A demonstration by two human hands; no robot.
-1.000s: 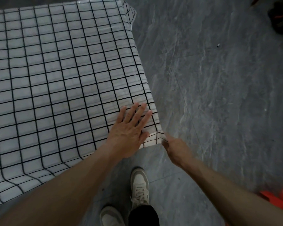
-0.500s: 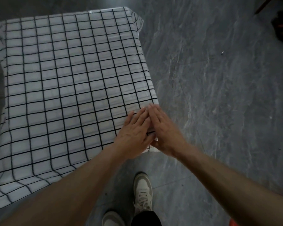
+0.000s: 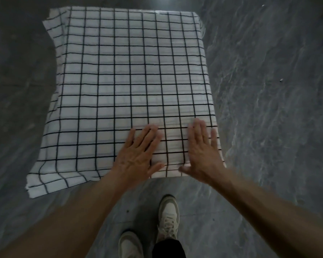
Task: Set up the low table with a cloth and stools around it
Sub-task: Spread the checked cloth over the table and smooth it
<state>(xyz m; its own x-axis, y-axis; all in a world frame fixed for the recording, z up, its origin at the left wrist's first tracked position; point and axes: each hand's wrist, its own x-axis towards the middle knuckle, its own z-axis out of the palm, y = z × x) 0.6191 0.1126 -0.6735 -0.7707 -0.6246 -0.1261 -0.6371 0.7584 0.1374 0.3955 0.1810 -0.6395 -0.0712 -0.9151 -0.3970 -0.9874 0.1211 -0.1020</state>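
Cloth [image 3: 131, 86], white with a black grid, is lying over the low table, hanging lower at the near left corner. Left hand [image 3: 138, 155] and right hand [image 3: 201, 151] are pressing flat, fingers straight and slightly apart; a moment ago the right was pinching the corner. Smoothing seems nearly finished; no stools are showing yet on the grey floor [image 3: 268, 108].
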